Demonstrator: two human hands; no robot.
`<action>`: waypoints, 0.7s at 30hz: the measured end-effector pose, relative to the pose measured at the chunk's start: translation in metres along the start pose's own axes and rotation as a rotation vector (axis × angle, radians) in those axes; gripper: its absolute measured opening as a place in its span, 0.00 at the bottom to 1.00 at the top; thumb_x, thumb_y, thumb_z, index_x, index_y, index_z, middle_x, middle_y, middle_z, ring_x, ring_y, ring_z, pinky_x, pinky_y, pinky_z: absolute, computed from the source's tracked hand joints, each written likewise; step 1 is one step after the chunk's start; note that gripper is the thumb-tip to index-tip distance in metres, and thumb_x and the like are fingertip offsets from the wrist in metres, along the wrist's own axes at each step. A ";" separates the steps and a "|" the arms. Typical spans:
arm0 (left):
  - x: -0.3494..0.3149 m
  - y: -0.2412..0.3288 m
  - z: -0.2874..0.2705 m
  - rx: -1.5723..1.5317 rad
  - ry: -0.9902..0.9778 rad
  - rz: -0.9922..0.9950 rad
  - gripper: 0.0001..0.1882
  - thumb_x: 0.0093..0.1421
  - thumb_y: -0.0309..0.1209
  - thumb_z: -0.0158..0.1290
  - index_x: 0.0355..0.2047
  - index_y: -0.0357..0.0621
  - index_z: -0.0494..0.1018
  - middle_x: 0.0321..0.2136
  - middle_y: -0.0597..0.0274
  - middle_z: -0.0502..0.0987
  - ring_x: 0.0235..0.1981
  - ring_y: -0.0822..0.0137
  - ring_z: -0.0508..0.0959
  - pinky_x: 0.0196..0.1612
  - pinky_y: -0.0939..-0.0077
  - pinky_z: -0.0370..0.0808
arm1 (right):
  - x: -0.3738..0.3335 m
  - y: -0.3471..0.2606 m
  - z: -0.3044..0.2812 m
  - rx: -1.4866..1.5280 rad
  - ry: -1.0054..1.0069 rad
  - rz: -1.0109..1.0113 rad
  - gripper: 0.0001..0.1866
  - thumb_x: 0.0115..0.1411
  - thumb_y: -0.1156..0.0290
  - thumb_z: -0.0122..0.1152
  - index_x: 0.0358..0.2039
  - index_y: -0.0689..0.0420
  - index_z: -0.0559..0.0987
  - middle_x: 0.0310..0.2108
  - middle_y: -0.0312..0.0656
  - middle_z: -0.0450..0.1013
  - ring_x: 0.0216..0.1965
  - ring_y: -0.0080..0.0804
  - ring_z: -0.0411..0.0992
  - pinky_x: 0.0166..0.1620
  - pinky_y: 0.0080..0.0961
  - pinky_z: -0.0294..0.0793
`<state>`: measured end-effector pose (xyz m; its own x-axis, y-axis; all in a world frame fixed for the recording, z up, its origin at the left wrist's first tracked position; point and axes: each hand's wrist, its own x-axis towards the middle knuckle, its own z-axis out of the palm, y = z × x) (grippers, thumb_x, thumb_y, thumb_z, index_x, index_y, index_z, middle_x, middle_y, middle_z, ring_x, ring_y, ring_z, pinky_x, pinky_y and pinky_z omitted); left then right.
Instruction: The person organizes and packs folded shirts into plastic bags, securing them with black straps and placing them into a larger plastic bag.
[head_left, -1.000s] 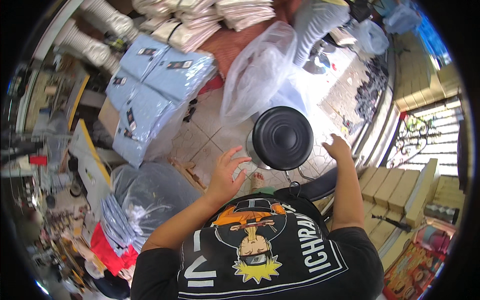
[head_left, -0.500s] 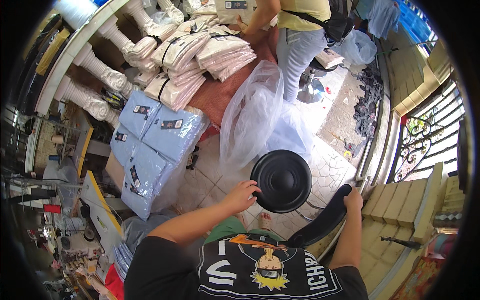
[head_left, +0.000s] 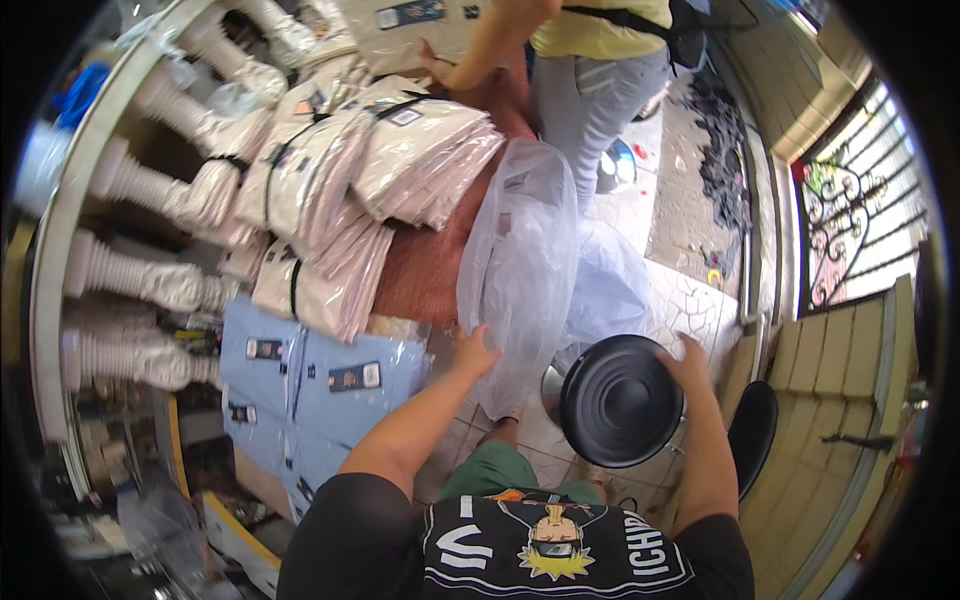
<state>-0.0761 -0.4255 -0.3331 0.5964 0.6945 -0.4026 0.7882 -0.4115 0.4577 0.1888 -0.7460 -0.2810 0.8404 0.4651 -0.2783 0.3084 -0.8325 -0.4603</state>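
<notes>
The round black seat (head_left: 622, 402) is in front of the person, to the right of the clear plastic bag (head_left: 520, 270). The right hand (head_left: 688, 365) is at the seat's upper right rim, thumb against the edge; I cannot tell whether that grip has closed on it. The left hand (head_left: 478, 350) is at the bag's left edge, fingers loosely spread; whether it pinches the film cannot be told. To shift the seat well, I would set the 2 hands on opposite sides of the rim and guide it evenly over the floor tiles (head_left: 690, 300). The bag lies close beside it, so loose film could snag. Best also to leave room for the co-worker (head_left: 590, 110) in the yellow top
</notes>
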 end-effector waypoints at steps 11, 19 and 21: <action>0.094 -0.030 0.050 -0.373 0.202 -0.422 0.32 0.46 0.36 0.57 0.50 0.39 0.59 0.39 0.49 0.73 0.42 0.57 0.72 0.46 0.66 0.65 | 0.137 -0.128 0.234 0.302 0.104 0.327 0.53 0.38 0.49 0.69 0.57 0.66 0.53 0.54 0.57 0.58 0.56 0.50 0.57 0.54 0.35 0.60; 0.083 0.018 0.068 -1.067 0.239 -0.321 0.14 0.58 0.33 0.42 0.43 0.42 0.63 0.27 0.59 0.72 0.27 0.68 0.72 0.30 0.74 0.70 | 0.167 -0.114 0.252 0.631 -0.222 0.292 0.27 0.48 0.57 0.60 0.42 0.65 0.71 0.32 0.49 0.73 0.38 0.40 0.73 0.37 0.34 0.71; 0.059 0.045 0.028 -1.362 0.152 -0.370 0.11 0.59 0.35 0.41 0.40 0.45 0.64 0.25 0.65 0.69 0.22 0.73 0.68 0.24 0.79 0.67 | 0.148 -0.106 0.215 1.004 -0.240 0.387 0.15 0.51 0.62 0.55 0.32 0.62 0.73 0.25 0.44 0.72 0.28 0.34 0.72 0.28 0.30 0.70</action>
<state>-0.0010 -0.4198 -0.3588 0.3002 0.7268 -0.6178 0.0801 0.6261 0.7756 0.1847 -0.5244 -0.4549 0.6603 0.3627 -0.6576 -0.5507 -0.3614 -0.7524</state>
